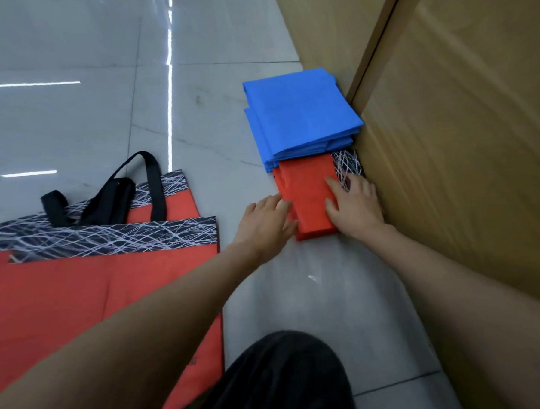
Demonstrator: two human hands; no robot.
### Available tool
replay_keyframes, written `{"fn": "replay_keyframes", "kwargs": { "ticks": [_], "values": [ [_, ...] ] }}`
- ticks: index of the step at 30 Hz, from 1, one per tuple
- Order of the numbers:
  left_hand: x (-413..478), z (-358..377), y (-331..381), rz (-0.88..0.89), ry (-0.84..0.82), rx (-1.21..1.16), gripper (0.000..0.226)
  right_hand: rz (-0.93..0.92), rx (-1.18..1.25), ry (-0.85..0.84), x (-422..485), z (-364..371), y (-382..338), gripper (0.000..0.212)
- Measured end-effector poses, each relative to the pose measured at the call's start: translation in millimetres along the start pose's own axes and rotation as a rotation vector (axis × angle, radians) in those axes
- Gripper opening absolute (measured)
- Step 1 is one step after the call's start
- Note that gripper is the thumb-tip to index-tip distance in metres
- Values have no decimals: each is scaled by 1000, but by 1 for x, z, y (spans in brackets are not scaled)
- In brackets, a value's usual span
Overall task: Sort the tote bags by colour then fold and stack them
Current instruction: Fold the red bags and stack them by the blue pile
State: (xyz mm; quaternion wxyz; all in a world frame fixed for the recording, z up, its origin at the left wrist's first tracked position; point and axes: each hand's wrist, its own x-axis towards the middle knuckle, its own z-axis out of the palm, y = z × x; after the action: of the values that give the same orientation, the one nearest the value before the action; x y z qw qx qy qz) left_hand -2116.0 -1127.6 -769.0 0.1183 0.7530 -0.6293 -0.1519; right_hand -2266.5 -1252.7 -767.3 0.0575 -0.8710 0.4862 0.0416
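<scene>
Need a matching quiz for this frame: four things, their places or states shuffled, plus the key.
Things
1. blue stack
2. folded red bag
3. unfolded red bags
4. brown board

Places or states
A. flat at the left, black handles out
B. upright along the right side
C. between the left hand and the right hand, both touching it
D. folded pile on the floor, just beyond the hands

Pairs: 1-D, 2-C, 3-A, 4-B

Arms outstretched, left hand (264,218), right hand (354,204) — palms down, fingers (333,183) extended
</scene>
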Motion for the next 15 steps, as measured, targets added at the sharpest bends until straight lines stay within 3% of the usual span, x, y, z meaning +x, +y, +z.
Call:
{"fn": "replay_keyframes", "kwargs": {
  "ticks": [4,8,11,15],
  "values": [
    [-75,-34,-50,54,23,-30,49,-125,118,280,-26,-31,-38,41],
    [-157,-53,-106,11,-18,-11,58,-357,242,372,-62,-30,-107,31],
    [-211,-61,-142,-61,-27,0,60,-499,337,316,-92,-17,-168,32],
    [-277,-57,-187,-13,-179,84,79,-703,330,23,-133,17,-231,30]
  ]
}}
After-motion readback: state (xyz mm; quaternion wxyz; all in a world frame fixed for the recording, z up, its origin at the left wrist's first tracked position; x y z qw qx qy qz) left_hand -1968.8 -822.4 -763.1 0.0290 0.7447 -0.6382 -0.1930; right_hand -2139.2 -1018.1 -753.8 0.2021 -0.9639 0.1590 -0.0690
